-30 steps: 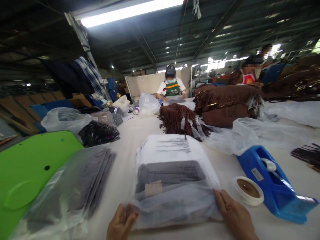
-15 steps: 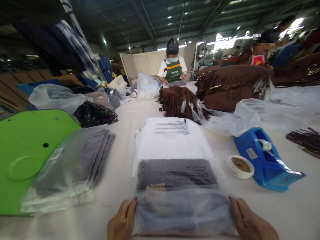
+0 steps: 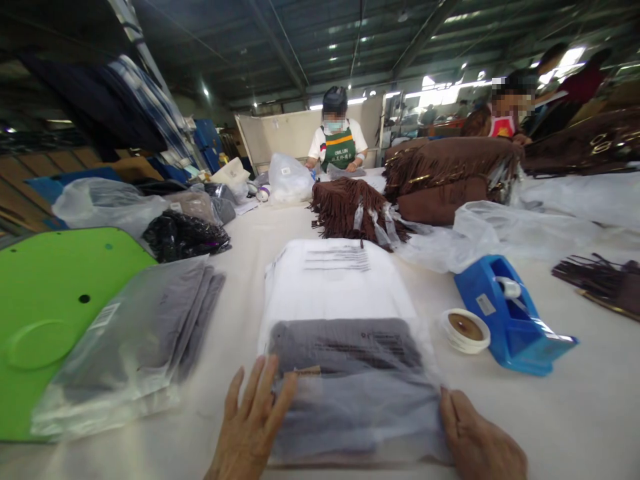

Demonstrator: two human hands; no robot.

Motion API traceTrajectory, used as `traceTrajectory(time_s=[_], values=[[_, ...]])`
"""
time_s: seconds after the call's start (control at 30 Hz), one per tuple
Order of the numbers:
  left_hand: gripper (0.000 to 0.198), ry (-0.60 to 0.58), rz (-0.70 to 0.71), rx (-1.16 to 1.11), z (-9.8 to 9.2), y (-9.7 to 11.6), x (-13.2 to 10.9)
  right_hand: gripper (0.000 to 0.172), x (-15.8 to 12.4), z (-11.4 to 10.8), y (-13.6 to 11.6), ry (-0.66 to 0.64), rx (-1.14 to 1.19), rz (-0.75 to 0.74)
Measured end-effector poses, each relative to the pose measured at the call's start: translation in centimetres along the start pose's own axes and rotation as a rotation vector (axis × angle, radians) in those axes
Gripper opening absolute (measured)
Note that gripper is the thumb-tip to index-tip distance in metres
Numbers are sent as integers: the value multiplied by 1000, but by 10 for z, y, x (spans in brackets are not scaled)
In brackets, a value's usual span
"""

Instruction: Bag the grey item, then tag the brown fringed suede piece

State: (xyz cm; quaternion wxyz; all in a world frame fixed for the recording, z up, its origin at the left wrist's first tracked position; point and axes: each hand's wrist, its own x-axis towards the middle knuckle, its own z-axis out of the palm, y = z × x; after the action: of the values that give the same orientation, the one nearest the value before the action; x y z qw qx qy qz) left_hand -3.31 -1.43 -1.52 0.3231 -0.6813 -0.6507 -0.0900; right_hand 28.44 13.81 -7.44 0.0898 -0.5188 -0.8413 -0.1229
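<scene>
In front of me lies a clear plastic bag (image 3: 360, 400) with a folded grey cloth item (image 3: 345, 343) inside, a small tan tag showing through it. My left hand (image 3: 253, 417) has its fingers spread over the bag's left edge, touching it. At the right edge, my right hand (image 3: 477, 430) pinches the plastic between thumb and fingers. Beneath the bag's far part is a stack of white plastic bags (image 3: 340, 283) printed with dark lines of text.
Bagged grey items (image 3: 155, 327) lie at left, partly on a green board (image 3: 45, 293). A blue tape dispenser (image 3: 500, 313) and a tape roll (image 3: 466, 331) stand at right. Brown fringed bags (image 3: 350, 207) lie farther back, with a co-worker (image 3: 340, 140) behind the table.
My left hand has let go of the bag's left edge and spread its fingers over it, farther forward. My right hand still pinches the right edge. The view has shifted slightly.
</scene>
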Motion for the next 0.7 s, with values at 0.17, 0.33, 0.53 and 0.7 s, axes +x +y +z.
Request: traceTrajectory(time_s=[0.17, 0.33, 0.53, 0.7], values=[[63, -219, 683, -235, -9, -18, 35, 30, 6, -6, -6, 29, 87, 140], [49, -352, 849, -295, -13, -19, 64, 37, 3, -16, -5, 242, 235, 181], [6, -437, 528, -474, -17, 29, 84, 46, 5, -29, -8, 324, 193, 167], [14, -301, 387, -414, 11, 69, 91, 42, 9, -26, -12, 339, 64, 144]])
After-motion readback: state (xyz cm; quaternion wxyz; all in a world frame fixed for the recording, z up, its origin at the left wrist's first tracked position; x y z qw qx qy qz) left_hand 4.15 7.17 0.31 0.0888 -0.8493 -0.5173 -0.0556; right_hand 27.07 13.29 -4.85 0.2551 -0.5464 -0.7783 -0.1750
